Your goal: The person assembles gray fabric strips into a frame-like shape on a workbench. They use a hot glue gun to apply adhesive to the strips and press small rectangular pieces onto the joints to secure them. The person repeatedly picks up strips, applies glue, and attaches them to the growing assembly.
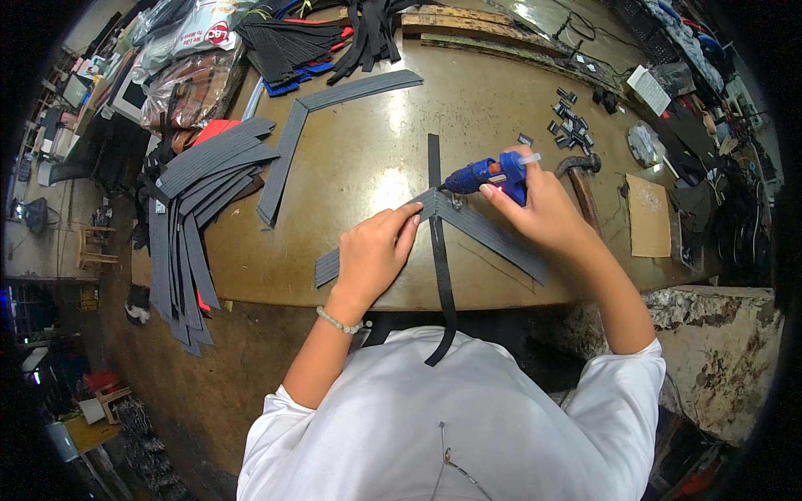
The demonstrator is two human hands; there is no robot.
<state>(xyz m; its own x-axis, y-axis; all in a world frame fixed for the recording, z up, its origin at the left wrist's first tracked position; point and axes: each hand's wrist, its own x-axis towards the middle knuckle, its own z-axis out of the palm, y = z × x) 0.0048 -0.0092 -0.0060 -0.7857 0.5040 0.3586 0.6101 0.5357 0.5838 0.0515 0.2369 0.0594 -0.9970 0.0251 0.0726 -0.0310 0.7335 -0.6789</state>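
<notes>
My right hand (539,204) is wrapped round a blue hot glue gun (478,177), with a pale glue stick poking from its back end. The gun's nozzle points left, close to the bend of a grey ribbed strap (493,240) shaped like an inverted V on the table. My left hand (372,255) grips the strap's left arm just beside that bend, thumb and fingers closed on it. A narrow black strap (440,259) runs across the bend; its near end hangs over the table edge against my white shirt. The nozzle's very tip is hard to make out.
Another bent grey strap (288,159) lies at the far left, near a pile of grey straps (188,200) overhanging the edge. Black straps (288,50) lie at the back. Small metal clips (571,125), a hammer (582,188) and a cardboard piece (649,217) are on the right.
</notes>
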